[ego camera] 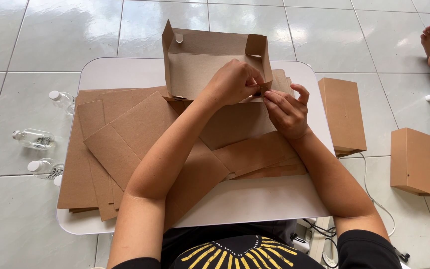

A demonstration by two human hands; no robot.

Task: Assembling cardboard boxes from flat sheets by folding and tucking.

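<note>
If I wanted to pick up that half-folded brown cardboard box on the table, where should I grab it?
Probably by the tall back wall of the half-folded brown cardboard box, coming from the far side. That wall stands upright with a free top edge, so fingers can pinch it. The near right corner is taken: the left hand and right hand are pinching a flap there, and flat brown cardboard sheets crowd the front.

cardboard box (200,69) | plain brown, half-folded, open tray shape | far wall and both end flaps upright, inside facing the camera | stands at the far middle of the bench (255,199), on a spread of flat brown cardboard blanks (125,134) | its near right corner pinched between both hands
</note>
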